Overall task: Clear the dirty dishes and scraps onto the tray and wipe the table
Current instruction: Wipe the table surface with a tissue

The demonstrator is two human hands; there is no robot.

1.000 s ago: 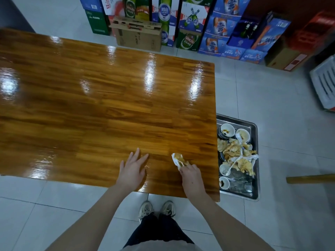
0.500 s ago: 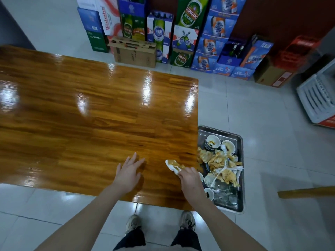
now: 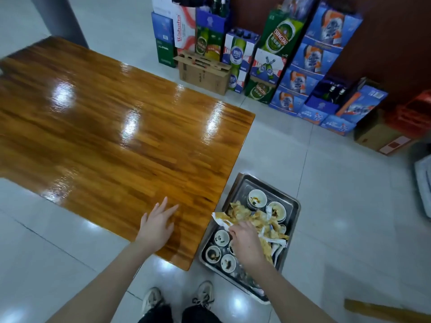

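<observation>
Swung clear of the worktop point(image 3: 105, 136) since a second ago, my right grip point(image 3: 245, 241) pinches the soiled napkin point(image 3: 220, 217) above the tray point(image 3: 279, 192) beside it, left grip point(image 3: 158, 226) flat and empty on the wood; light, limp, greasy paper, I judge, best held bunched.

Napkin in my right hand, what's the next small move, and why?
Probably open the right hand and drop the soiled napkin onto the scraps. That hand pinches it over the tray, beyond the edge of the table, while the left hand rests flat on the table, where no dishes show.
</observation>
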